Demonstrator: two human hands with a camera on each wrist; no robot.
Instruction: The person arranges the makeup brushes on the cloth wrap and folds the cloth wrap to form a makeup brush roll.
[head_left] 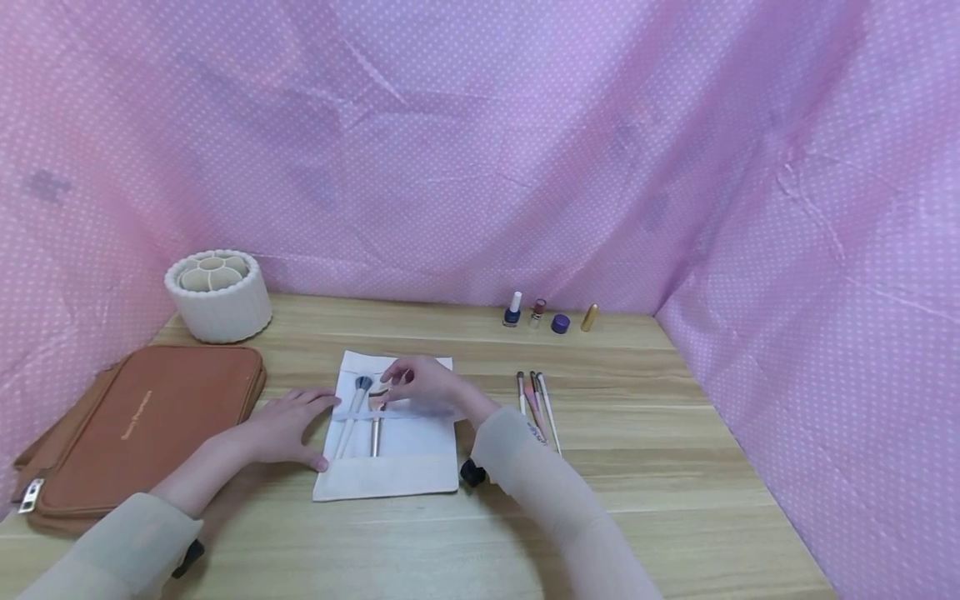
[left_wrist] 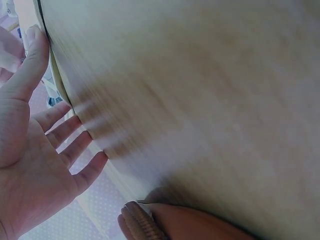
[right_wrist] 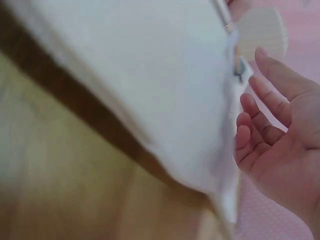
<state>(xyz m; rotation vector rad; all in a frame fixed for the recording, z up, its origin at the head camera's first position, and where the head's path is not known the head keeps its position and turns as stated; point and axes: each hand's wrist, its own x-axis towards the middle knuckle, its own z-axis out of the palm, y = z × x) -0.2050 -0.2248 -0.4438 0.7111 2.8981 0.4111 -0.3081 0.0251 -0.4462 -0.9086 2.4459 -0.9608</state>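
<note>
A pale wooden tabletop [head_left: 645,400] with streaked grain runs back to pink cloth [head_left: 450,150] printed with white dots, which hangs creased behind and at the left and right sides.

A white fabric brush roll [head_left: 416,437] lies open on the wood, near the middle. On it rest 2 brushes: a dark-bristled brush [head_left: 356,406], slanting, and beside it a pink-and-metallic brush [head_left: 376,435], its handle upright in the view. A thin strap [head_left: 397,414] crosses the roll.

The left hand [head_left: 288,427] lies at the roll's left edge, fingers extended and spread, gripping nothing. The right hand [head_left: 423,381] is above the roll, just beside the metallic brush's upper end; its fingers bend loosely, thumb and forefinger apart, with nothing between them in the right wrist view.

Right of the roll lies a group of brushes [head_left: 553,425]. Near the back cloth stand a navy polish bottle [head_left: 512,316], a dark-capped bottle [head_left: 537,313], a purple jar [head_left: 560,323] and a gold tube [head_left: 589,317]. At left are a brown case [head_left: 172,417] and, behind it, a white ribbed organiser [head_left: 225,308].
</note>
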